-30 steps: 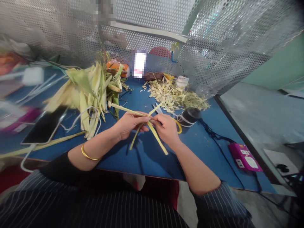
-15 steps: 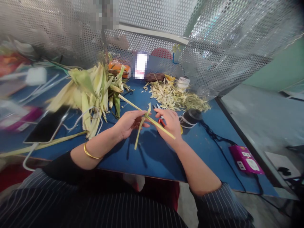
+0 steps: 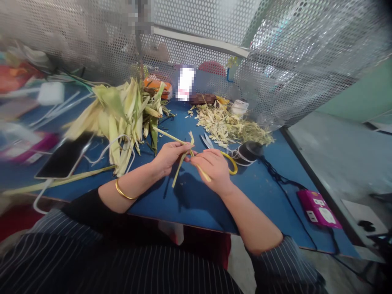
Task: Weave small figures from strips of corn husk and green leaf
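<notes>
Over the blue table (image 3: 190, 204) both hands work crossed pale green leaf strips (image 3: 179, 169). My left hand (image 3: 167, 157), a gold bangle on its wrist, pinches the strips where they cross. My right hand (image 3: 214, 167) is closed on one strip right beside it, fingertips nearly touching the left hand's. One strip end hangs down toward the table, another points back left toward the leaf pile.
A pile of yellow-green leaves (image 3: 119, 112) lies at the left, a phone (image 3: 65, 157) with white cable beside it. Leaf trimmings (image 3: 229, 124), yellow-handled scissors (image 3: 220, 153) and a black spool (image 3: 249, 151) lie behind my hands. A pink box (image 3: 318, 206) sits near the right edge. Perforated metal screens stand behind.
My right hand has closed back onto the strip and drawn in to the left hand. The strip that stuck out to the lower right is now mostly under my right hand.
</notes>
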A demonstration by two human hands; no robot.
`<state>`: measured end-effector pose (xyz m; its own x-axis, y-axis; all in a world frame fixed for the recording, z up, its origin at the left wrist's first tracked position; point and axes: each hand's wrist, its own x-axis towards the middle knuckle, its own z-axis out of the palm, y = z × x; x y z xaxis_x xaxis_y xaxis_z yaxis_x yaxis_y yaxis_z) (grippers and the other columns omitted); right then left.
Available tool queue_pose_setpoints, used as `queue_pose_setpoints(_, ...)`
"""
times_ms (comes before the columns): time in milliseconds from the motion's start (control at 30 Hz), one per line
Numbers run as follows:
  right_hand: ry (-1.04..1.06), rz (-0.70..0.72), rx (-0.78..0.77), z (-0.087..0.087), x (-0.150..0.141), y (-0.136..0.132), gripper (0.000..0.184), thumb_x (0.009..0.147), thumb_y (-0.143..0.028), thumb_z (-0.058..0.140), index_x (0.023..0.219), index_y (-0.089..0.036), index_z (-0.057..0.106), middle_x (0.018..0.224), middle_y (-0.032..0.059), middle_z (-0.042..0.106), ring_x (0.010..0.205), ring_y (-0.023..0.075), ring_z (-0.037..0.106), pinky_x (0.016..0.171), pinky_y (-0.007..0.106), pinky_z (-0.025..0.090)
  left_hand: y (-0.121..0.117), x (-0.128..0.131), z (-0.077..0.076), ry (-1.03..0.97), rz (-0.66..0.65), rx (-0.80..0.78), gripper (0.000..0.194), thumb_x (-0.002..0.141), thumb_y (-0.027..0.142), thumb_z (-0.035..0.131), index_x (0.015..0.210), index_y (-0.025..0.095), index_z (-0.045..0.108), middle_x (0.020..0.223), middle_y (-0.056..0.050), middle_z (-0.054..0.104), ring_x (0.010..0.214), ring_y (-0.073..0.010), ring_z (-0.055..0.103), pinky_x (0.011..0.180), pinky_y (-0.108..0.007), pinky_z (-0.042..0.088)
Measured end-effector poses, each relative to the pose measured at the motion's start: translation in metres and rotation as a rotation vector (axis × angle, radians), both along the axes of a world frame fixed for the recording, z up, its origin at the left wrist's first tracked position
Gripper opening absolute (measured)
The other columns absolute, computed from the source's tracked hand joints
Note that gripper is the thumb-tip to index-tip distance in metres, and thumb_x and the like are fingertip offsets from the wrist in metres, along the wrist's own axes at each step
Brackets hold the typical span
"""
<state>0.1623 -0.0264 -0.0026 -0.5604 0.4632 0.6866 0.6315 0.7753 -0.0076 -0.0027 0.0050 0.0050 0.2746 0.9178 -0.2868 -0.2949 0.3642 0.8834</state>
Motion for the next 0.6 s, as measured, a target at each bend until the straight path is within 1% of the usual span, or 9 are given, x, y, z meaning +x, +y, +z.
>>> queue_pose_setpoints(67,0.094,-0.033,-0.029,0.000,0.004,0.003,0.012,0.085,-0.015,0.056,0.091,-0.021,0.064,0.084,0.0036,0.070,0.078,0.0144,0.062,0.080,0.032,0.045,0.000,-0.002,0.003,0.005,-0.040,0.015,0.019,0.079,0.025,0.065,0.088,0.009,0.068,0.082,-0.010,0.072,0.048,-0.0056,0.057,0.043,-0.016,0.039)
queue_pose_setpoints(100,0.119,-0.038,-0.039,0.001,0.005,0.004,0.012,0.085,-0.016,0.057,0.092,-0.021,0.065,0.085,0.0037,0.070,0.078,0.0146,0.062,0.079,0.032,0.045,0.001,-0.003,0.003,0.005,-0.039,0.030,0.019,0.078,0.023,0.065,0.092,0.010,0.067,0.083,-0.009,0.072,0.047,-0.0054,0.057,0.043,-0.016,0.039)
queue_pose_setpoints(200,0.112,0.028,-0.087,0.006,0.010,0.002,0.014,0.084,-0.025,0.060,0.096,-0.021,0.066,0.085,0.0043,0.071,0.077,0.0157,0.062,0.080,0.034,0.045,0.004,-0.005,-0.001,0.028,0.033,0.095,0.018,0.074,0.016,0.067,0.091,0.010,0.067,0.078,-0.008,0.071,0.045,-0.0050,0.055,0.044,-0.016,0.040)
queue_pose_setpoints(267,0.166,0.117,-0.211,0.010,0.012,-0.001,0.027,0.086,-0.040,0.056,0.102,-0.021,0.066,0.077,0.0030,0.069,0.072,0.0161,0.062,0.082,0.036,0.045,0.006,-0.005,-0.004,0.066,0.095,0.108,0.015,0.074,0.016,0.067,0.088,0.010,0.066,0.074,-0.007,0.071,0.045,-0.0058,0.056,0.044,-0.017,0.040)
queue_pose_setpoints(333,0.412,0.134,-0.377,0.014,0.015,-0.003,0.045,0.091,-0.053,0.037,0.105,-0.021,0.066,0.061,0.0000,0.062,0.061,0.0155,0.060,0.079,0.037,0.047,0.006,-0.005,-0.004,0.112,0.121,0.109,0.013,0.074,0.016,0.066,0.085,0.009,0.066,0.070,-0.006,0.070,0.044,-0.0062,0.057,0.044,-0.017,0.040)
queue_pose_setpoints(400,0.765,0.034,-0.496,0.016,0.019,-0.001,0.058,0.094,-0.054,0.020,0.098,-0.021,0.068,0.050,-0.0020,0.052,0.051,0.0145,0.054,0.068,0.035,0.048,0.004,-0.004,-0.002,0.132,0.102,0.131,0.013,0.074,0.016,0.065,0.086,0.009,0.065,0.068,-0.005,0.069,0.044,-0.0071,0.058,0.046,-0.018,0.042)
queue_pose_setpoints(467,0.958,-0.125,-0.536,0.016,0.023,0.005,0.055,0.093,-0.053,0.026,0.086,-0.021,0.070,0.052,-0.0010,0.051,0.052,0.0141,0.055,0.064,0.032,0.048,0.000,-0.003,0.001,0.137,0.068,0.186,0.018,0.073,0.017,0.065,0.089,0.010,0.064,0.069,-0.005,0.069,0.047,-0.0091,0.060,0.047,-0.019,0.042)
queue_pose_setpoints(533,0.910,-0.249,-0.588,0.015,0.024,0.010,0.042,0.088,-0.052,0.045,0.079,-0.021,0.071,0.062,0.0015,0.060,0.063,0.0156,0.059,0.069,0.032,0.048,-0.003,-0.002,0.004,0.156,0.045,0.257,0.022,0.073,0.020,0.066,0.092,0.010,0.064,0.070,-0.005,0.069,0.049,-0.0105,0.062,0.048,-0.020,0.044)
queue_pose_setpoints(600,0.811,-0.271,-0.697,0.013,0.022,0.013,0.035,0.083,-0.051,0.055,0.079,-0.021,0.072,0.074,0.0034,0.067,0.074,0.0180,0.061,0.074,0.034,0.047,-0.007,-0.001,0.004,0.209,0.015,0.331,0.023,0.073,0.023,0.067,0.091,0.011,0.065,0.069,-0.005,0.068,0.050,-0.0110,0.063,0.051,-0.021,0.046)
